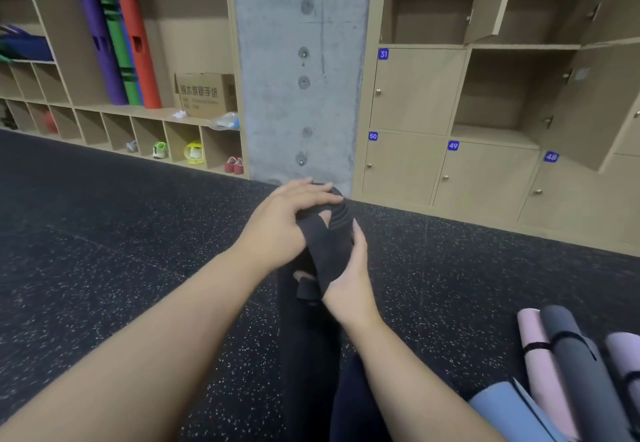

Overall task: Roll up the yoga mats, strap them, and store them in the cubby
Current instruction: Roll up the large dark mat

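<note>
A rolled black yoga mat [341,215] lies lengthwise in front of me on the speckled floor, its far end near the concrete pillar. A dark strap [320,251] wraps over the roll. My left hand [284,223] grips the top of the roll and the strap, fingers curled over the far end. My right hand [346,279] pinches the strap lower down against the roll's right side. The roll's near part runs dark under my arms.
Rolled mats lie at bottom right: pink [540,358], dark grey [578,372], blue [509,414]. Wooden lockers [485,171], some open, stand at right. A concrete pillar [301,71] rises ahead. Left shelves hold upright coloured rolls [117,43], a cardboard box [206,95] and shoes [233,164].
</note>
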### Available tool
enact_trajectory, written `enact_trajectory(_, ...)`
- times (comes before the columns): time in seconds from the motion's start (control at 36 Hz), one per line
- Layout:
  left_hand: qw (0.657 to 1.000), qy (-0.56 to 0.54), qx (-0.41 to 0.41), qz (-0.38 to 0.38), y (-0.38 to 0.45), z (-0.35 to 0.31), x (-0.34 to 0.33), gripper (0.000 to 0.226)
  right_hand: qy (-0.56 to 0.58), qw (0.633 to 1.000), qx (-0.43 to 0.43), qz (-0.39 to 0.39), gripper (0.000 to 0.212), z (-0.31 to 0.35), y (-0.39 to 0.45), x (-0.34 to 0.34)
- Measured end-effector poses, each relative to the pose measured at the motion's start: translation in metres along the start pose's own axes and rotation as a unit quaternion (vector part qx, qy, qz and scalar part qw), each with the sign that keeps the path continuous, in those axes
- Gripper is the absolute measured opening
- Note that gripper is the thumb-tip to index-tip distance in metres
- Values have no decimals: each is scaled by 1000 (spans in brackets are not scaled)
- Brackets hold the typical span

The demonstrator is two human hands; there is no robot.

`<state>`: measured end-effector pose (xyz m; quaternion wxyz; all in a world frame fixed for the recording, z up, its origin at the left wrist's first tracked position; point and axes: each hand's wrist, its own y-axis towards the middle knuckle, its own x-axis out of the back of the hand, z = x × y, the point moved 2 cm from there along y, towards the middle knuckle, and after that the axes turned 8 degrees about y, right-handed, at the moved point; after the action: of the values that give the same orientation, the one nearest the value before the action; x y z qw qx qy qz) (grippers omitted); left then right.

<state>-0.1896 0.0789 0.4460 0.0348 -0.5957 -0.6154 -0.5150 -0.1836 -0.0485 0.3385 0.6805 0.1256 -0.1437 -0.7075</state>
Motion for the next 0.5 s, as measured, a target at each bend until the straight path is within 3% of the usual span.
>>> enact_trajectory(0.08,998,14,-3,57,2,-6,5,36,-24,1000,-12,-7,119,5,1,3)
enact_trajectory(0.25,989,40,0,142,-2,-7,35,81,-40,999,1,-14,117,10,-1,2)
enact_trajectory(0.42,959,190,-58,202,-14,10,43,82,-40,999,21,-19,116,10,-4,3)
enact_trajectory(0.5,953,224,-84,186,-19,19,34,90,-35,999,23,-29,114,8,-7,-1)
